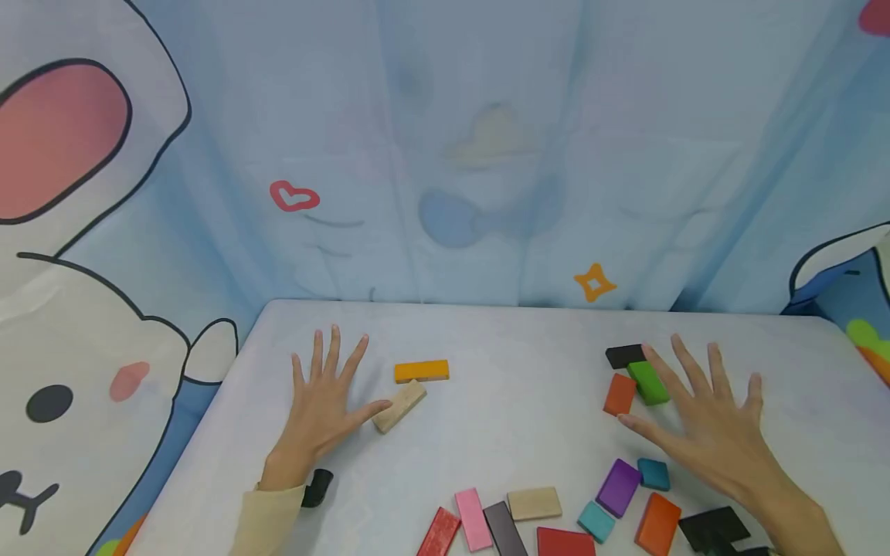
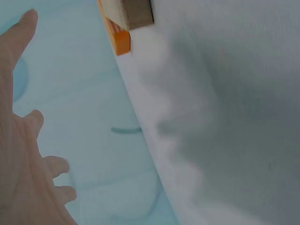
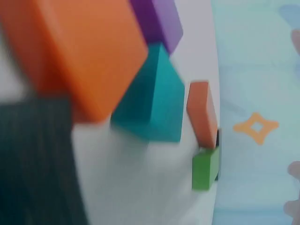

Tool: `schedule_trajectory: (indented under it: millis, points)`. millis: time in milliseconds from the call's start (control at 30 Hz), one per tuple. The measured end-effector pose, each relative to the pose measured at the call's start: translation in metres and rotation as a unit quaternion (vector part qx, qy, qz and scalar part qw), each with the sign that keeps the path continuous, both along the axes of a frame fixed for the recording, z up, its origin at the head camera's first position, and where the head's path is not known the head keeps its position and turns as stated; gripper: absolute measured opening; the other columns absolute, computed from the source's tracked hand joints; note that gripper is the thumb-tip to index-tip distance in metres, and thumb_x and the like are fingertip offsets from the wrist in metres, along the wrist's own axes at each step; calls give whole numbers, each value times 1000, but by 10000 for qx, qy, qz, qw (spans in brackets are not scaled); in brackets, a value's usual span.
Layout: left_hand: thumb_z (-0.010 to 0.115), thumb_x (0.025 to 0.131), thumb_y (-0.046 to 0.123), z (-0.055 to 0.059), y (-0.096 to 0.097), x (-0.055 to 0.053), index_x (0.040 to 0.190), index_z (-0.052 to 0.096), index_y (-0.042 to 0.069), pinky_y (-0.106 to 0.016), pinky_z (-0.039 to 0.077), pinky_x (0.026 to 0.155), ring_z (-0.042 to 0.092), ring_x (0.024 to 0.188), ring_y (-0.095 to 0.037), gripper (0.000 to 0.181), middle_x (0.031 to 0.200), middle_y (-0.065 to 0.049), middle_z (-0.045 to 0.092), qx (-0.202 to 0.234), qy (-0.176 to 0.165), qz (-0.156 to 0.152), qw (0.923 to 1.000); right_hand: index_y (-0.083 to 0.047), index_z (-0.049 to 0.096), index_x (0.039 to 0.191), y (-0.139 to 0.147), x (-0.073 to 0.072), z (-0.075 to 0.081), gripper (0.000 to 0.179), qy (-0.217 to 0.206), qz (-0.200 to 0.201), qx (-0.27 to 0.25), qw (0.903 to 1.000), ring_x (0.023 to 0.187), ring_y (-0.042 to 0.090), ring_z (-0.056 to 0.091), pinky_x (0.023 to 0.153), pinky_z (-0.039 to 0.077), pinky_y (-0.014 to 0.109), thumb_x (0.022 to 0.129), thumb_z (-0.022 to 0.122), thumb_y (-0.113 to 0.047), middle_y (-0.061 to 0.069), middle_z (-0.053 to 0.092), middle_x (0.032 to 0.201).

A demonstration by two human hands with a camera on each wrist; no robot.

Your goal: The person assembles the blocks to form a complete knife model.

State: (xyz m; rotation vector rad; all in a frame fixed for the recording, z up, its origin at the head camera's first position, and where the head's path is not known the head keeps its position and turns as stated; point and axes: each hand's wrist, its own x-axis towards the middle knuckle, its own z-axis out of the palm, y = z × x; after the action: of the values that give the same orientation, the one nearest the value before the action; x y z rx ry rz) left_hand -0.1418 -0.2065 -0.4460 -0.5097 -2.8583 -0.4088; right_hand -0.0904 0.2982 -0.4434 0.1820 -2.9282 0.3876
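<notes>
My left hand (image 1: 323, 413) is spread over the left part of the white table, holding nothing. Its thumb tip overlaps a plain wooden block (image 1: 401, 406) in the head view, and a yellow-orange block (image 1: 421, 371) lies just behind that one. On the other side, my right hand (image 1: 716, 432) spreads its fingers, also with nothing in its grasp. Near its index finger and thumb lie a black block (image 1: 624, 356), a green block (image 1: 648, 383) and an orange block (image 1: 619, 394). In the right wrist view a teal block (image 3: 157, 101) shows close up.
Along the front lie a red block (image 1: 439, 533), a pink block (image 1: 473, 519), a dark grey block (image 1: 505, 530), a wooden block (image 1: 535, 503), a purple block (image 1: 618, 488) and several others. A patterned blue curtain (image 1: 417, 255) hangs behind the table's back edge.
</notes>
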Motion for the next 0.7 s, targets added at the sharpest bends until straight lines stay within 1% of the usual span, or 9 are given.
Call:
schedule_trajectory:
  millis: [133,200,233,300,367,433,533,600,700]
  points:
    - [69,91,63,2,9,1,167,28,20,-78,11,118,10,157,-49,97,171,-26,12,143,-199,-144,9996,-24,14,170,-14,-3,2,110,-82,154,-69,9998,154,55,-13,105,-19,83,85,69,-69,25,9,171]
    - [71,92,58,3,15,2,166,31,18,-76,20,116,18,156,-50,94,170,-27,17,321,-364,-225,9986,-24,20,169,-22,-6,6,110,-56,269,-116,9996,155,56,-6,106,-15,84,83,73,-67,26,17,169]
    - [72,93,56,4,18,2,166,32,18,-75,26,115,22,154,-49,91,169,-27,20,432,-473,-260,9976,-23,23,168,-26,-8,8,109,-52,347,-116,9993,154,56,-1,107,-11,86,83,75,-67,26,21,168]
    - [73,95,52,5,24,4,164,36,16,-74,34,111,29,152,-49,87,168,-26,25,628,-724,-303,9949,-23,27,167,-36,-12,14,109,-30,570,-82,9983,153,56,12,107,0,88,80,79,-65,27,28,164]
    - [75,95,48,4,30,5,161,42,14,-70,42,107,38,147,-48,81,165,-24,33,733,-912,-299,9927,-22,33,164,-46,-16,19,107,65,916,-44,9958,147,56,25,105,16,88,79,84,-61,28,36,160]
    - [78,94,43,3,35,6,155,49,10,-65,48,103,49,138,-45,75,158,-22,43,728,-964,-294,9922,-20,37,162,-58,-19,24,104,155,1319,-47,9911,142,55,35,102,27,84,79,88,-55,27,41,157]
    - [84,91,35,0,43,8,143,58,5,-55,57,92,62,117,-37,65,143,-20,55,607,-893,-334,9936,-17,42,159,-79,-26,29,97,238,1814,-122,9830,138,51,43,100,38,77,80,91,-43,24,45,154]
    - [85,90,29,-2,48,9,139,59,3,-50,59,84,62,106,-31,61,136,-19,57,532,-864,-403,9940,-16,44,158,-94,-31,32,93,185,2034,-230,9787,135,46,48,101,43,72,81,91,-38,20,48,152]
    - [85,90,22,-4,53,12,140,58,4,-44,59,76,59,99,-25,60,132,-17,57,421,-897,-472,9940,-14,49,154,-118,-40,31,86,78,2318,-407,9719,131,41,54,101,49,66,82,92,-31,17,53,147]
